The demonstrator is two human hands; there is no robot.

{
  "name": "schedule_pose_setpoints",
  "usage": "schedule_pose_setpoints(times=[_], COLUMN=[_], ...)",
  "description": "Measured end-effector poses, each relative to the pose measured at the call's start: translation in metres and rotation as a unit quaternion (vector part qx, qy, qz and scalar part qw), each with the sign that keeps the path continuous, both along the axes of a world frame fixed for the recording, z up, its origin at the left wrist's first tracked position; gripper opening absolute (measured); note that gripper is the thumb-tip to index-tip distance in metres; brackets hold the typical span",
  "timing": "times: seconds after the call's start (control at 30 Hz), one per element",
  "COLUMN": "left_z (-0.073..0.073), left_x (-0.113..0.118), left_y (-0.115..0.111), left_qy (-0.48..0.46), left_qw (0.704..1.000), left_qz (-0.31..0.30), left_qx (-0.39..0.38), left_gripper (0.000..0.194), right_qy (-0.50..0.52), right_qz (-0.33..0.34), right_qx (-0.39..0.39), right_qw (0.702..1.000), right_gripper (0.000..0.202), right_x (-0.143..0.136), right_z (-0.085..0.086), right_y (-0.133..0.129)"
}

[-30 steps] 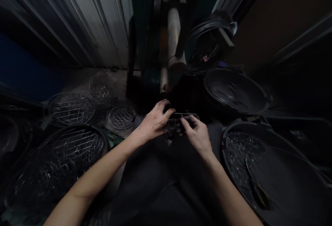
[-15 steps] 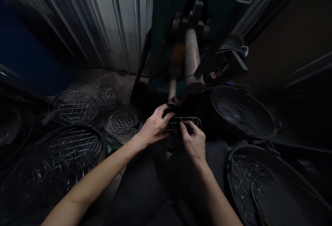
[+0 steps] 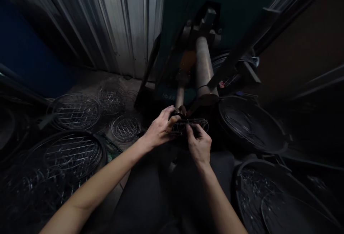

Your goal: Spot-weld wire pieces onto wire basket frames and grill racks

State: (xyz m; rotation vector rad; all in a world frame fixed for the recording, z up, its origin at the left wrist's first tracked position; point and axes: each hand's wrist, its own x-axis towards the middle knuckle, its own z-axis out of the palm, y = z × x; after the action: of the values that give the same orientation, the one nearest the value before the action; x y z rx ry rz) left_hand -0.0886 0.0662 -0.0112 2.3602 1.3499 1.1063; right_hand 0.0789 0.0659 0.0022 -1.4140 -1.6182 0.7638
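A small wire rack point(image 3: 197, 122) lies between my hands, just under the rod of a dark green machine point(image 3: 180, 98). Its left part is partly covered by my left hand point(image 3: 162, 126), whose fingers and thumb curl around that side. My right hand point(image 3: 199, 142) pinches at the near side of the rack, thumb and forefinger pressed together by its wires. Whether the right fingers also hold a separate small wire is too dark to tell.
Round wire grates point(image 3: 126, 128) lie on the floor at left, beside a basin point(image 3: 103, 151) heaped with wire pieces. To the right stand a dark basin of wire rings point(image 3: 279, 133) and another basin point(image 3: 238, 180) of small bent wires. A thick metal cylinder point(image 3: 205, 62) juts from the machine.
The view has tilted slightly, so the machine sits lower and further right. Both hands stay at the rack with almost the same grip; the left thumb has shifted slightly.
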Motion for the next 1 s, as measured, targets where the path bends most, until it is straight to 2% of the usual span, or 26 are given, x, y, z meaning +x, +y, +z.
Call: schedule_pose_setpoints(times=[0.33, 0.63, 0.8, 0.9, 1.0], left_z=[0.0, -0.006, -0.006, -0.004, -0.002], left_x=[-0.004, -0.007, -0.009, -0.008, -0.008], left_y=[0.01, 0.017, 0.019, 0.021, 0.022], left_qy=[0.007, 0.024, 0.038, 0.061, 0.068], left_qw=[1.0, 0.999, 0.997, 0.996, 0.996], left_qz=[0.01, 0.004, 0.012, 0.017, 0.021], left_qx=[-0.003, 0.032, 0.073, 0.061, 0.052], left_gripper=[0.051, 0.049, 0.047, 0.057, 0.063], right_qy=[-0.004, 0.008, 0.04, 0.013, 0.004], right_qz=[-0.012, -0.004, 0.0, -0.012, -0.042], right_qx=[0.01, 0.043, 0.028, 0.053, 0.067], right_qw=[1.0, 0.999, 0.999, 0.998, 0.997], right_gripper=[0.033, 0.029, 0.028, 0.028, 0.03], right_x=[-0.004, -0.006, -0.01, -0.008, 0.015], right_z=[0.0, -0.004, -0.01, -0.005, 0.005], right_y=[0.008, 0.011, 0.011, 0.007, -0.009])
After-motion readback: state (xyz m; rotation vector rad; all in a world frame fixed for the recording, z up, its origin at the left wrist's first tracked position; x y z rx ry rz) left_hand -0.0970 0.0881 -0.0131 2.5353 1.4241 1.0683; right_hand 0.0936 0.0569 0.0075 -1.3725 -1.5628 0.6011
